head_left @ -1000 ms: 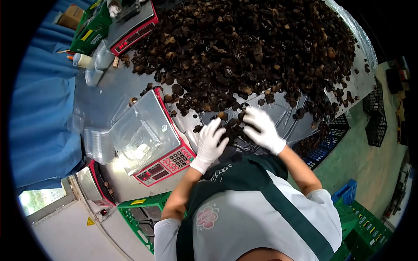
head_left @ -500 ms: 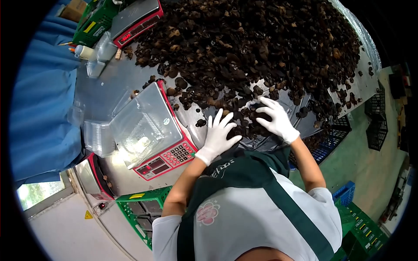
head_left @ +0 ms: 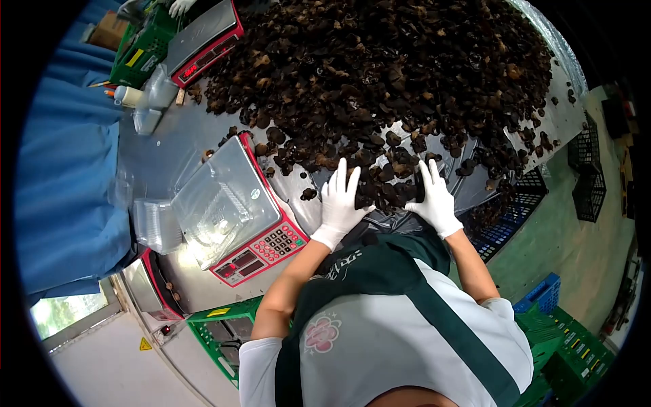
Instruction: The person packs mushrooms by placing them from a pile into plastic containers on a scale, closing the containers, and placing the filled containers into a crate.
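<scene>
To the left of the hands (head_left: 343,205), the metal tabletop (head_left: 152,159) is bordered by a pleated blue curtain (head_left: 71,166). Below the curtain's edge, daylight is admitted by a window (head_left: 64,315) beside a white wall (head_left: 91,366) marked with a yellow warning label (head_left: 144,344). Green flooring (head_left: 559,203) is exposed to the right of the hands.

L hand (head_left: 342,203) & R hand (head_left: 437,203) both in plain white gloves (head_left: 331,233), close-fitting, ending abt. the wrist. Forearms (head_left: 291,283) bare betw. glove & sleeve. Tee (head_left: 380,339) is white / v. lt. grey, short slvs., w/ rounded neckline at btm. edge of view. Pink flower print (head_left: 321,334) on L chest, w/ small sparkle marks around it. Over tee: dk. green apron (head_left: 401,256), wide dk. green straps (head_left: 464,346) down L & R sides of chest. White script-like lettering (head_left: 344,262) on apron front, too small to read.
</scene>
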Motion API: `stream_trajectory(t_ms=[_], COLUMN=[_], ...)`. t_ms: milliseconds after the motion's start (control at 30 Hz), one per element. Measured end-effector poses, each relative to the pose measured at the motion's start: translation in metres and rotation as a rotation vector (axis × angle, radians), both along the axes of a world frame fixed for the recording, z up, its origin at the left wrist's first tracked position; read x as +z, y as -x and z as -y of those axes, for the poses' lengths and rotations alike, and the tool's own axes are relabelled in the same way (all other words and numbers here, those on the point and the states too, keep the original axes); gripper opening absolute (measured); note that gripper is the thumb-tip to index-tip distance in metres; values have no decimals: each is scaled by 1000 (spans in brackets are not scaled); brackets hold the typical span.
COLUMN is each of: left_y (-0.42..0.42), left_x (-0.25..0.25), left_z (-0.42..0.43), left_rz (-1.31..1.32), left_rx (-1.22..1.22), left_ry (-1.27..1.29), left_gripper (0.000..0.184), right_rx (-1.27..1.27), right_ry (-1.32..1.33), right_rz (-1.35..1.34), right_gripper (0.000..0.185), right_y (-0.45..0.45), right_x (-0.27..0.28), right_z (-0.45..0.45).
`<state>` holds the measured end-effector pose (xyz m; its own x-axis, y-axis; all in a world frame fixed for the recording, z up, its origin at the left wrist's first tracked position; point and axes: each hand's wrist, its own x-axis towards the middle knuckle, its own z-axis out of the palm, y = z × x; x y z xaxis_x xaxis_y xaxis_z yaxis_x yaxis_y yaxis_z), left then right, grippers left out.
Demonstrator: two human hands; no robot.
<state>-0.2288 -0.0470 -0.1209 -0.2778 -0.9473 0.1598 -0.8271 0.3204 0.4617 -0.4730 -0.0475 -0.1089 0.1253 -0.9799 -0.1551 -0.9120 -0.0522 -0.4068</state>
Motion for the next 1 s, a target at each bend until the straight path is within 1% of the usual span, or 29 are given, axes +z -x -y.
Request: stream_trajectory(t_ms=[33, 100, 200, 267, 300, 367, 400, 433, 500, 533, 567, 633, 667, 700, 767, 800, 833, 867, 900, 933, 967, 1000], left_y=[6, 20, 36, 43, 43, 43, 43, 39, 26, 22, 18, 10, 8, 6, 9, 13, 19, 25, 28, 27, 26, 25], left_x=[1, 6, 14, 24, 23, 19, 21, 15, -2, -1, -1, -6, -7, -4, 2, 3, 4, 5, 10, 7, -1, -7], left_z=[4, 13, 31, 45, 51, 55, 54, 51, 41, 33, 24, 7, 0, -4, -7, -5, -2, 3, 13, 23, 33, 41], left_rz=[-3, 45, 192, 298, 301, 261, 262, 261, 116, 56, 21, -70, -82, -67, 1, 19, 38, 70, 61, 34, 6, -104], left_rx=[-19, -37, -35, -23, -20, -39, -49, -45, -186, -184, -191, -201, -182, -186, -157, -109, -59, 10, 55, 60, 65, 45], left_ry=[41, -20, -111, -247, -247, -370, -387, -388, -217, -170, -96, 23, 6, 1, 16, 5, -4, -65, -186, -241, -298, -291], left_gripper=[102, 104, 110, 111, 111, 109, 95, 95, 78, 66, 62, 57, 52, 61, 72, 78, 84, 86, 81, 74, 67, 55], right_rx=[-44, -61, -50, 61, 64, 138, 144, 148, 157, 161, 167, 143, 140, 120, 101, 46, 48, 25, 2, 10, -55, -85], right_ry=[52, 85, 59, -2, -1, -40, -23, -27, -76, -60, -34, -65, -47, 1, -1, -107, -104, -55, -5, 75, 27, -52], right_rz=[27, 26, 20, 59, 62, 21, 45, 65, 134, 162, 176, 174, 208, 222, 248, 297, 297, 312, 327, 398, 528, 621], right_gripper=[118, 116, 113, 106, 106, 100, 93, 86, 81, 80, 80, 82, 86, 90, 92, 88, 88, 87, 85, 81, 77, 75], right_y=[1, 5, 4, 1, -1, -3, -3, -4, -7, -7, -7, -17, -21, -26, -37, -44, -46, -49, -52, -52, -49, -49], right_x=[-2, -6, -13, -13, -12, -8, -7, -6, 3, 1, -4, 9, 10, 8, 6, 12, 9, 0, -10, -17, -21, -17], right_z=[4, 16, 33, 40, 42, 44, 41, 37, 27, 17, 7, -9, -14, -19, -19, -14, -10, -5, 2, 13, 21, 28])
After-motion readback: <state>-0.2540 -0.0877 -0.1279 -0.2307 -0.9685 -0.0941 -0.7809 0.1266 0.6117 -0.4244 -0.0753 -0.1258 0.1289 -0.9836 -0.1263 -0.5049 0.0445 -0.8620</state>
